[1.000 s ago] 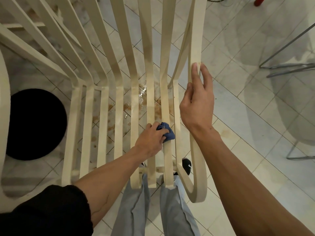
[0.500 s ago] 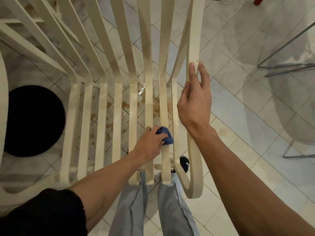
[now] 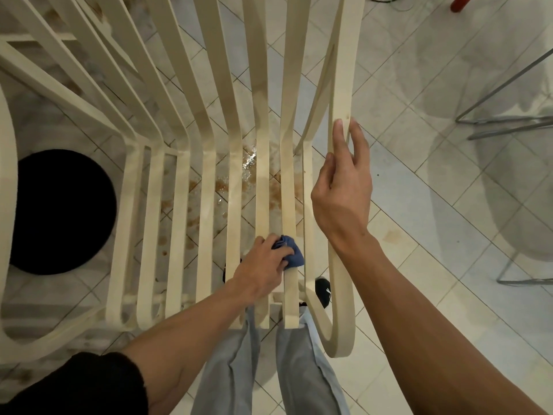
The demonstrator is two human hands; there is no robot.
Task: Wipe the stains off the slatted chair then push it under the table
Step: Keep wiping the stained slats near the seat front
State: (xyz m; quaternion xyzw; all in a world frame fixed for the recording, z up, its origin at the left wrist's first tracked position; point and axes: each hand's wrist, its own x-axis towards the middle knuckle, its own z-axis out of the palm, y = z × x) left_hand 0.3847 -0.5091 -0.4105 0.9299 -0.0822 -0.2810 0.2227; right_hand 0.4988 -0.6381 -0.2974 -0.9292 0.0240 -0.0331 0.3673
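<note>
A cream slatted chair (image 3: 206, 205) fills the view below me, its seat slats running away from me. Brown stains (image 3: 273, 193) mark the right-hand slats and the floor beneath. My left hand (image 3: 263, 266) grips a bunched blue cloth (image 3: 291, 254) and presses it on a right-hand seat slat near the front edge. My right hand (image 3: 341, 187) holds the chair's right armrest (image 3: 339, 94), fingers curled round the rail.
A black round object (image 3: 59, 211) lies on the tiled floor under the chair's left side. Wet spill (image 3: 248, 163) glints below the slats. Metal legs (image 3: 505, 118) stand at the right. My legs and a black shoe (image 3: 323, 290) are under the seat front.
My left hand with the cloth has slid slightly toward the front edge of the slat. My right hand keeps its hold on the armrest.
</note>
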